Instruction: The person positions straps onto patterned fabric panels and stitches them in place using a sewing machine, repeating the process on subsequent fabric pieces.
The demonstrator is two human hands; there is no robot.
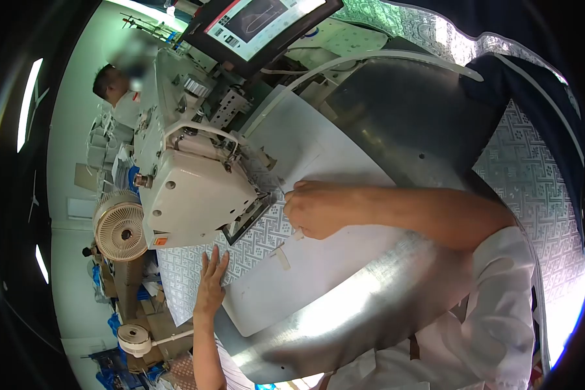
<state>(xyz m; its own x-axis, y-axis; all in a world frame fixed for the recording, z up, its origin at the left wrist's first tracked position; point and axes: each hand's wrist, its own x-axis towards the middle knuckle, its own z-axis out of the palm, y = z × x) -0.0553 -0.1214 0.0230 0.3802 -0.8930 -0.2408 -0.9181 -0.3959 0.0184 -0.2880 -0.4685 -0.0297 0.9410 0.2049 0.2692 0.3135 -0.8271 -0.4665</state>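
My left hand [211,279] lies open, fingers stretched, on the silver-white patterned fabric [257,237] at the lower left edge of a pale sheet [325,270]. My right hand [315,209] is closed in a fist over the fabric and sheet, just right of the sewing machine head [198,195]. A thin, pale tip seems to show by its fingers; what it grips is too small to make out. A dark frame [250,220] sits under the machine head, against the fabric. A small strip of tape [282,260] lies on the sheet's edge.
A shiny metal table [370,286] curves around the sheet. A control screen [257,26] stands above the machine. More patterned fabric [533,169] hangs at the right. Fans [122,227] stand at the left, and another person [114,88] is beyond the machine.
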